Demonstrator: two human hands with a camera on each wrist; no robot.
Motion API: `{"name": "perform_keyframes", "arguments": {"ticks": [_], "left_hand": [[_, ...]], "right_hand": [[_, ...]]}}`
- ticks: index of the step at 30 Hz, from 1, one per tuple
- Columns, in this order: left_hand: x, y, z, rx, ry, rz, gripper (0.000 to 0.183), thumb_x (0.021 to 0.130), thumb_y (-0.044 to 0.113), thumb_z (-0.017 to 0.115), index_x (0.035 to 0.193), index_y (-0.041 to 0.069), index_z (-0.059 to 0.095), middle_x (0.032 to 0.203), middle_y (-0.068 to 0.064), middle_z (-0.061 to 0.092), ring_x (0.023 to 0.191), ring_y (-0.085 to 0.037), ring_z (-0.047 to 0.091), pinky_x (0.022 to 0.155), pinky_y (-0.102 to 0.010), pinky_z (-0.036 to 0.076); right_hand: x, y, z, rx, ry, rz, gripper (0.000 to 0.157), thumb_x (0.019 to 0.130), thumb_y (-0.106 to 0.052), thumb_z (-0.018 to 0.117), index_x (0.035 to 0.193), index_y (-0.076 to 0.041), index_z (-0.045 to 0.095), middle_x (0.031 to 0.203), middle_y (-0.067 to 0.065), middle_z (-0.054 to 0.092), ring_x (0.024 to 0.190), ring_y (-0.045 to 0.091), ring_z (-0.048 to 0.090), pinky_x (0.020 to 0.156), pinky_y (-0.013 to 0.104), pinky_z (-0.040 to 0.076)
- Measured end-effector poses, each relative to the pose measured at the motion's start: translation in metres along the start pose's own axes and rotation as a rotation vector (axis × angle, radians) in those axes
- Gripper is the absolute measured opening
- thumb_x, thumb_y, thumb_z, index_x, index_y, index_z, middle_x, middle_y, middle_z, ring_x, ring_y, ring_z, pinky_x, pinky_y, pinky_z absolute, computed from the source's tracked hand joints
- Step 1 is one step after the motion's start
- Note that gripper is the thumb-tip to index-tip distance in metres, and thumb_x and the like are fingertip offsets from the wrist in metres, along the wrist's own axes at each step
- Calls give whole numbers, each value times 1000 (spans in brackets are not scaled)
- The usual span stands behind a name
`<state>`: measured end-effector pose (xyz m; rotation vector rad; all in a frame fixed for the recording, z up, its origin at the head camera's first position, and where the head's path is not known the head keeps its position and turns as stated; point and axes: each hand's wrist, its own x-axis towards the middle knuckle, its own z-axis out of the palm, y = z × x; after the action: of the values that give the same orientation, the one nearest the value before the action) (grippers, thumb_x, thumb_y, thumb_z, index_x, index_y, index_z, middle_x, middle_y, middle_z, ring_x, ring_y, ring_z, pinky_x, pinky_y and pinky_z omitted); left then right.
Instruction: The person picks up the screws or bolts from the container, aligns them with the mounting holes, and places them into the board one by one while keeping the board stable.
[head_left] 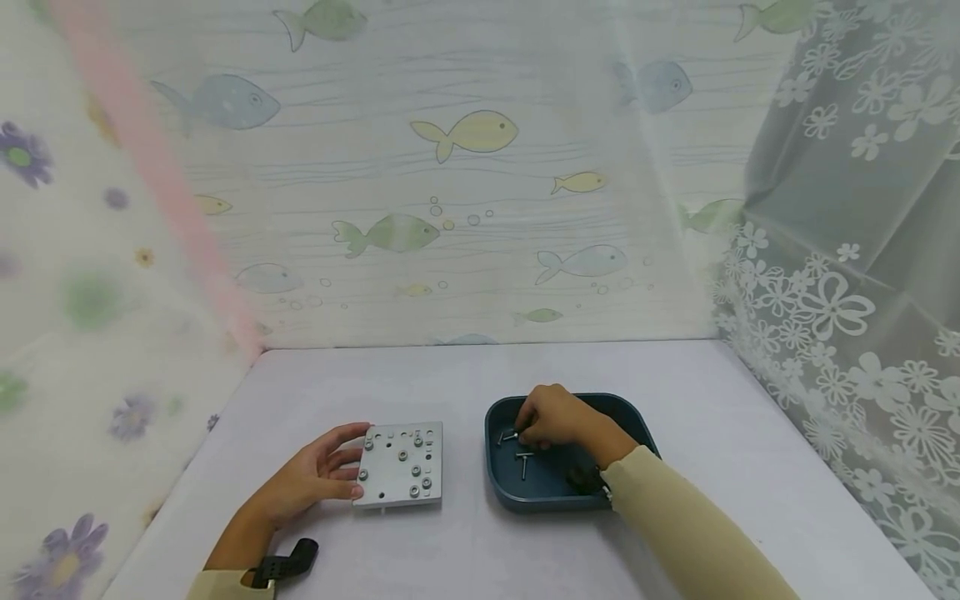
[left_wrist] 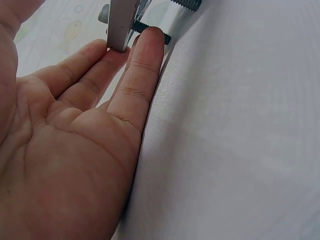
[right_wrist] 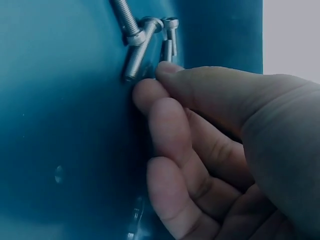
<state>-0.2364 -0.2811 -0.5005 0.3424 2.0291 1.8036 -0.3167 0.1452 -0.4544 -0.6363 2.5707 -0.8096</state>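
Note:
A square silver metal plate (head_left: 401,479) with holes and several socket-head screws (head_left: 402,456) is in the head view, left of centre. My left hand (head_left: 315,475) grips its left edge, thumb at the near corner. In the left wrist view, threaded screw ends (left_wrist: 187,4) stick out under the plate (left_wrist: 120,25), and the fingers (left_wrist: 135,85) reach beneath it. Inside a dark blue tray (head_left: 532,505), my right hand (head_left: 562,417) pinches a small screw (right_wrist: 167,50) between thumb and forefinger. Beside those fingertips lie loose silver screws (right_wrist: 140,52).
More screws (head_left: 524,467) lie on the tray floor, left of the right wrist. Both things stand on a white-covered table (head_left: 465,550). A fish-print curtain (head_left: 465,250) hangs behind, with a lace curtain (head_left: 832,308) at the right.

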Motion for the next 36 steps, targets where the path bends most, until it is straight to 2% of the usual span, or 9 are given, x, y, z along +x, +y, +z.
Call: {"name": "perform_keyframes", "arguments": {"ticks": [10, 19, 27, 36], "left_hand": [[0, -1, -1, 10, 0, 14, 105, 78, -1, 86, 162, 11, 26, 164, -24, 34, 135, -33, 59, 101, -34, 58], [1, -3, 0, 32, 22, 0, 101, 78, 2, 87, 161, 16, 32, 163, -22, 37, 137, -34, 57, 101, -33, 58], [0, -2, 0, 20, 14, -3, 103, 77, 1, 87, 162, 15, 30, 162, -23, 37, 135, -34, 59, 101, -32, 58], [0, -2, 0, 23, 8, 0, 101, 78, 1, 86, 161, 15, 30, 162, -23, 37, 135, -33, 58, 101, -32, 58]], "right_hand": [[2, -2, 4, -27, 27, -9, 7, 89, -14, 81, 96, -13, 82, 70, -7, 73, 61, 12, 70, 61, 27, 60], [-3, -6, 2, -47, 20, 17, 2, 90, -14, 80, 90, -13, 81, 71, -6, 73, 60, 13, 70, 61, 28, 60], [-6, -11, -3, -37, -10, 3, 10, 91, -12, 77, 83, -16, 79, 70, -4, 73, 59, 14, 71, 58, 28, 61], [-10, -21, -14, -10, 19, -16, 12, 93, -13, 73, 83, -17, 78, 72, -4, 72, 61, 15, 70, 61, 30, 61]]}}
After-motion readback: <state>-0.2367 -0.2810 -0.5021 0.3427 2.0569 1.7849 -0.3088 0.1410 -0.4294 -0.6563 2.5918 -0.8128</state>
